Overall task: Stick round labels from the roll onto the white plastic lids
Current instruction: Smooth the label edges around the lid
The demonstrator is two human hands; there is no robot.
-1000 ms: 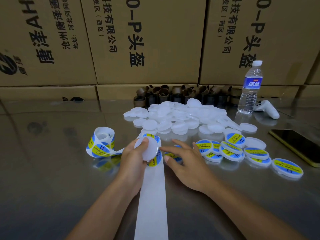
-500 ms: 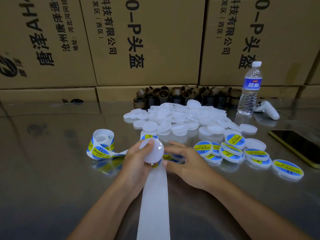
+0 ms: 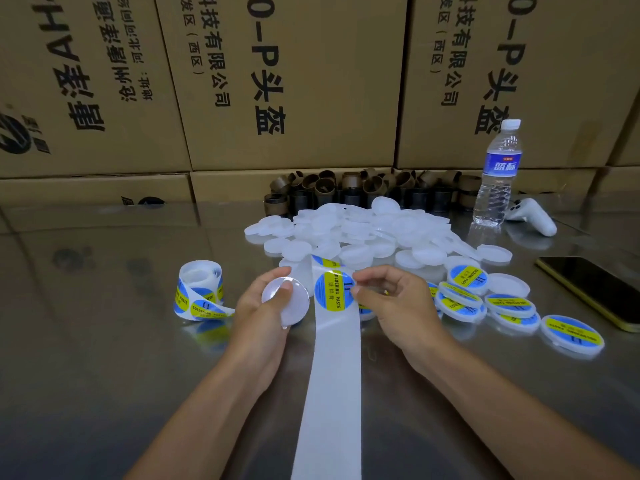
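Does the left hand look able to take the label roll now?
Probably not at once: the left hand grips a white lid, though the label roll stands close on its left, nothing between.

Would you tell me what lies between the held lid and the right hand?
In the head view, a round label on the white backing strip; the right hand pinches its edge.

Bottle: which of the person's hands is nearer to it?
Right. The right hand, pinching a label, sits left of the bottle and nearer the camera; the left hand, holding a lid, is further left.
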